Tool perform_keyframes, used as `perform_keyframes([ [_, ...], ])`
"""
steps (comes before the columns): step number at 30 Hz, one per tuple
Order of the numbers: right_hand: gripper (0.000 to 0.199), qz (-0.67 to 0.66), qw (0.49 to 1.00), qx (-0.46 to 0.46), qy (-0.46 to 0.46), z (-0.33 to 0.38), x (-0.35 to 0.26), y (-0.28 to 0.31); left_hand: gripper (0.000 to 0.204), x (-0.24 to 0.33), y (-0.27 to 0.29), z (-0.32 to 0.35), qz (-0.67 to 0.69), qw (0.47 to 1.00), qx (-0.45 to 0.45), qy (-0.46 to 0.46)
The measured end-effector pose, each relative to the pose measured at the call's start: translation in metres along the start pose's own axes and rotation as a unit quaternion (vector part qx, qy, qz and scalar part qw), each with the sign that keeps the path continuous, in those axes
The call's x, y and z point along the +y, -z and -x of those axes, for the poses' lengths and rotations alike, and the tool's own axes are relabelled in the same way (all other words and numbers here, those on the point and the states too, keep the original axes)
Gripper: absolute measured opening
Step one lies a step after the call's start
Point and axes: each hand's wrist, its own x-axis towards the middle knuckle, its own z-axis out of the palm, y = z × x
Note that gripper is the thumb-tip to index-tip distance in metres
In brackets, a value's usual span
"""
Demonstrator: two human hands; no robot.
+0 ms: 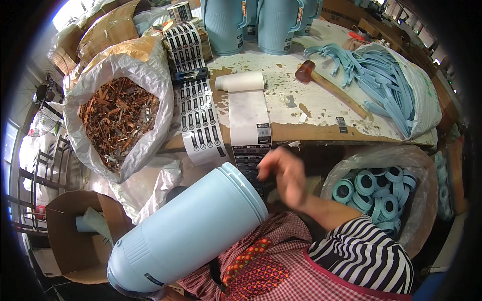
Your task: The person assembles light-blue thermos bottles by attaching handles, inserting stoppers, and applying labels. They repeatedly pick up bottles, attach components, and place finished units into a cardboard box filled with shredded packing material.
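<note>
A large light-blue cylindrical flask body (pixel 191 231) lies tilted across my lap, its open rim toward the table. My right hand (pixel 283 173), blurred by motion, is at the lower end of a white label strip (pixel 249 115) that hangs over the table edge, its fingers by the black labels (pixel 248 158) there. The strip unrolls from a white roll (pixel 240 81). My left hand does not show; it may be behind the flask body.
A second strip of black labels (pixel 198 120) hangs to the left. A bag of rusty metal parts (pixel 118 118) stands at left, a mallet (pixel 326 85) and blue handles (pixel 381 80) lie on the worn table (pixel 311 108), blue rings (pixel 376 193) fill a bag at right, blue jugs (pixel 276 25) stand behind, and an open cardboard box (pixel 80 236) sits at lower left.
</note>
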Motion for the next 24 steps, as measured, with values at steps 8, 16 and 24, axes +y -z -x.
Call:
perform_keyframes([
  [8, 0.034, -0.039, 0.989, 0.07, -0.123, -0.007, -0.001, -0.041, 0.038, 0.045, -0.023, -0.001, -0.095, 0.989, -0.043, -0.102],
  [16, 0.081, -0.294, 0.934, 0.023, -0.2, -0.049, 0.007, -0.028, 0.034, 0.072, -0.031, -0.007, -0.115, 0.98, -0.071, -0.147],
  [24, 0.031, 0.14, 0.948, 0.283, 0.04, -0.104, -0.016, 0.109, 0.03, 0.099, -0.033, -0.006, -0.153, 0.958, -0.11, -0.214],
])
